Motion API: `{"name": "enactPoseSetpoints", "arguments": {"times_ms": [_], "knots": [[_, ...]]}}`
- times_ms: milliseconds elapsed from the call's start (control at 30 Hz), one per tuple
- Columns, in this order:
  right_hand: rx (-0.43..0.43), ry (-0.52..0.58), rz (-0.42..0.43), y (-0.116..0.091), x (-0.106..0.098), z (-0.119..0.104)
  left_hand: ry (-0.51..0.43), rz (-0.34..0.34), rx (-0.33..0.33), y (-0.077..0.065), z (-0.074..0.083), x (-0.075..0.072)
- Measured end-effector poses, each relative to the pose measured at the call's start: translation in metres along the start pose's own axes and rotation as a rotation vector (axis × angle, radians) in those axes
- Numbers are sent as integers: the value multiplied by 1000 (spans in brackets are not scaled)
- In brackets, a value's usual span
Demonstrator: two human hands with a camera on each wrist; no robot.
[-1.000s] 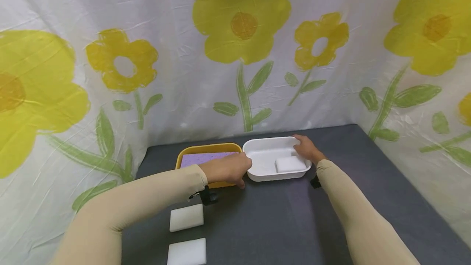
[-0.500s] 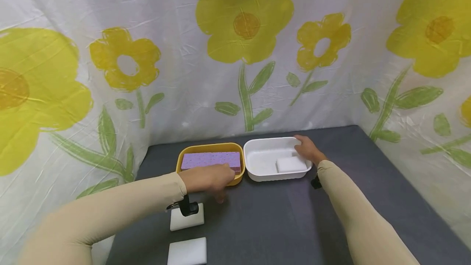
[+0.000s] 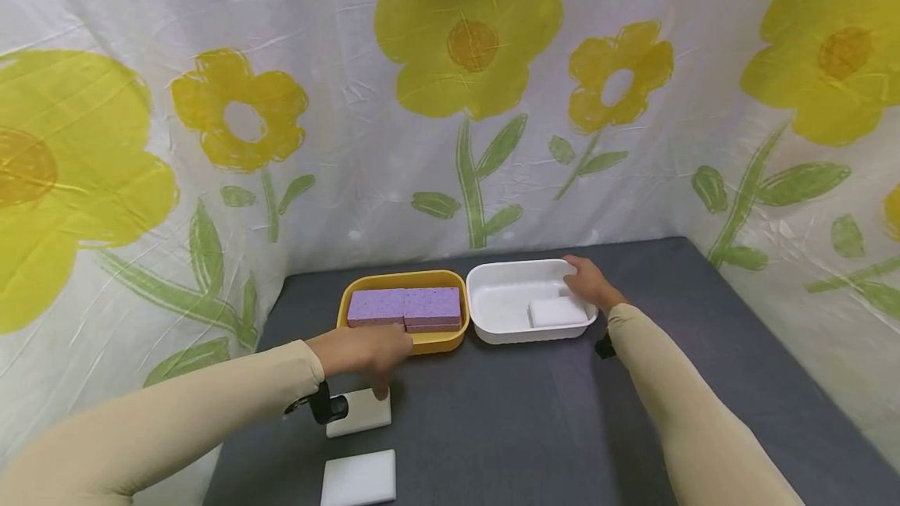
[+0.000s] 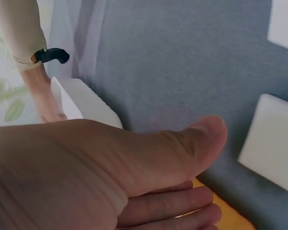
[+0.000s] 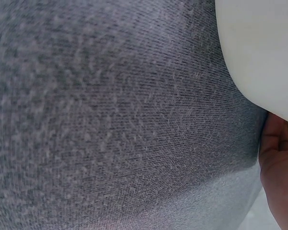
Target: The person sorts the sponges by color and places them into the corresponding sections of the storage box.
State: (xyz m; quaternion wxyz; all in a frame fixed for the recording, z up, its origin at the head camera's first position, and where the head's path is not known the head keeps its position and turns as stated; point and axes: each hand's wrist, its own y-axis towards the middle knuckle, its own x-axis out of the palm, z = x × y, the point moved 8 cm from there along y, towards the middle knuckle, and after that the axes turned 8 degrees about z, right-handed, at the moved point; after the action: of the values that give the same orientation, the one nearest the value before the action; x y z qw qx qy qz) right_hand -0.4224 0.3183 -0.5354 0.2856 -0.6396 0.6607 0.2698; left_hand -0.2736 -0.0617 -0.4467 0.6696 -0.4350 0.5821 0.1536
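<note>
In the head view my left hand [image 3: 366, 348] is over the near left side of a yellow tray [image 3: 439, 345], with its thumb pointing down above a white sponge block [image 3: 371, 415] on the table. Its thumb and fingers are fairly straight in the left wrist view, and nothing is between them. Two purple sponges [image 3: 432, 306] lie side by side in the yellow tray. At the far right end of a white tray [image 3: 495, 311], my right hand [image 3: 589, 284] grips the rim. One white sponge block [image 3: 555, 311] lies inside that tray at its near right.
A second white sponge block [image 3: 358, 479] lies on the dark table cloth [image 3: 513, 428] nearer to me. Both trays stand next to each other toward the back, before a flower-printed curtain [image 3: 337, 178].
My left hand has moved left and toward me, from the white tray's left end past the yellow tray, uncovering the purple sponges. The right hand stays on the white tray.
</note>
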Motion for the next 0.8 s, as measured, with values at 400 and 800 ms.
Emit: {"name": "enactPoseSetpoints", "arguments": {"times_ms": [400,800], "knots": [[-7,11,5,-5,-2,-5,-108,-4,-89,-18,-25,35],[-12,11,16,-5,-1,-4,-79,20,-67,-18,-21,60]]}}
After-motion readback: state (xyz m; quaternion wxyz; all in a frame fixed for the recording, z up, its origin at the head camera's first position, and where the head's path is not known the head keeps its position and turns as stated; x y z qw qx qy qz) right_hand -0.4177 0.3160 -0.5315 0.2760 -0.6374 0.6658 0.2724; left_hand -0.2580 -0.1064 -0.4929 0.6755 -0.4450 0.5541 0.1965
